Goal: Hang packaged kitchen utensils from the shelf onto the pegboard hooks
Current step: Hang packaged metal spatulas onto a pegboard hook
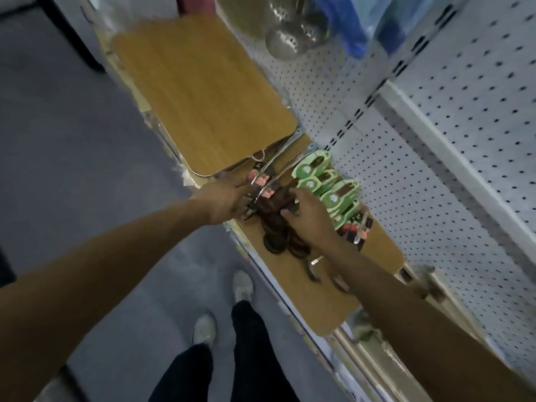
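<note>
A pile of packaged utensils lies on the wooden shelf [304, 300]. Dark brown utensils [275, 224] with round ends sit at the pile's middle. My left hand [223, 203] grips metal tongs with an orange and black card [261, 184] at the pile's left end. My right hand [307, 216] rests on the brown utensils, fingers curled over their upper part. Green-carded packs [327, 184] lie just beyond my right hand, against the white pegboard [435, 169]. No hooks show clearly on the pegboard near the pile.
A second wooden board [203, 94] covers the shelf to the left. Steel ladles [287, 36] and blue-packed goods [356, 33] hang at the top. More orange-carded packs [356, 230] lie under my right wrist. Grey floor, my legs and shoes [223, 309] are below.
</note>
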Demonstrator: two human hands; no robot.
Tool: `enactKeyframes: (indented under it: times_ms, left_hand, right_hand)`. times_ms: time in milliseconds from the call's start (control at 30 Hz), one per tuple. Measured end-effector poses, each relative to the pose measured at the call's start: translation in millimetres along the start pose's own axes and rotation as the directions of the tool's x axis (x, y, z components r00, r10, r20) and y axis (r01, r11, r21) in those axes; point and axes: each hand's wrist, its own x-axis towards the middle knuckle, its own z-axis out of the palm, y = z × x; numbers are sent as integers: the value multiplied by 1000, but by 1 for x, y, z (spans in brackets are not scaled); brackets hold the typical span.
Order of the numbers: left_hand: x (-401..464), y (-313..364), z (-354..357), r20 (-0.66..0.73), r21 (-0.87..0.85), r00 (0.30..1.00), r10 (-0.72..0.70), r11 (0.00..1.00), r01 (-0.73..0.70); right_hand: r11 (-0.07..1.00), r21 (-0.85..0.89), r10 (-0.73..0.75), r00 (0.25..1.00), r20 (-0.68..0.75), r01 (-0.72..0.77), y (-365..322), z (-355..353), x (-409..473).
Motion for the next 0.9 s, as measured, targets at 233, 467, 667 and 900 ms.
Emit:
enactKeyframes:
  times_ms: [233, 467, 667, 900]
  left_hand:
    - [117, -58, 81, -18, -155, 967, -254, 956, 249]
    - [174, -73, 137, -99, -211, 895, -434, 888, 408]
    - [192, -51, 145, -11, -541, 838, -546, 708, 454]
    - [159, -27, 94, -97, -645, 890, -445, 709, 284]
  right_hand:
    - [939, 270, 229, 973, -22, -214, 40, 70, 143]
    - [773, 481, 476, 879, -7, -414, 57, 113, 210]
    - [450, 768, 613, 783, 106, -456, 59, 130, 210]
    - [432, 838, 587, 809, 20, -334, 37, 102, 166]
